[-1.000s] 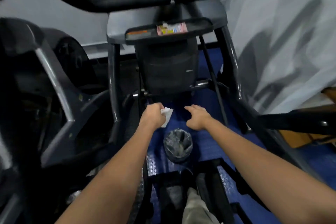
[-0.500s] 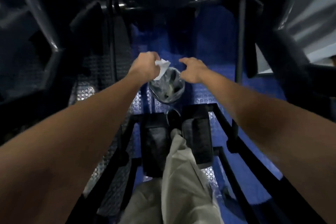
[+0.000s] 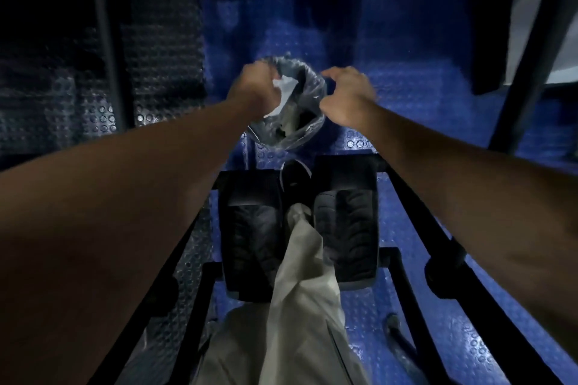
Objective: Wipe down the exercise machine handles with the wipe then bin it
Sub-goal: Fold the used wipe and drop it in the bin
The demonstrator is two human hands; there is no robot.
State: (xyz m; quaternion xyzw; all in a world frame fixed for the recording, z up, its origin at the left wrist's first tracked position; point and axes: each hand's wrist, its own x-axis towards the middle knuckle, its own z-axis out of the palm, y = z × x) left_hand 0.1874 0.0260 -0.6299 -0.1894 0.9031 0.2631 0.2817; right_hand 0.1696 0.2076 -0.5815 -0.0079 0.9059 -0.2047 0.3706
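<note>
Curled fingers (image 3: pixel 269 78) of our left hand (image 3: pixel 250 87) grip the white wipe (image 3: pixel 283 91), which sticks out from the fist and hangs right over the mouth of the bin (image 3: pixel 308 131). Our right hand (image 3: pixel 347 94) sits at the bin's far rim with its fingers bent toward the plastic liner; the blur keeps us from saying whether they pinch it or only touch it.

We judge the wiping done and the drop as the step in hand. To do it well, we would bring the fist low over the middle of the opening and then loosen all the fingers at once, so the wipe falls inside and does not catch on the crinkled liner edge. Our right hand can steady the rim, since the small bin looks light and might tip or slide on the studded blue floor mat (image 3: pixel 406 87).

Outward lie the machine's two dark foot pedals (image 3: pixel 345 228), with our pale trouser leg (image 3: pixel 300 306) between them.
</note>
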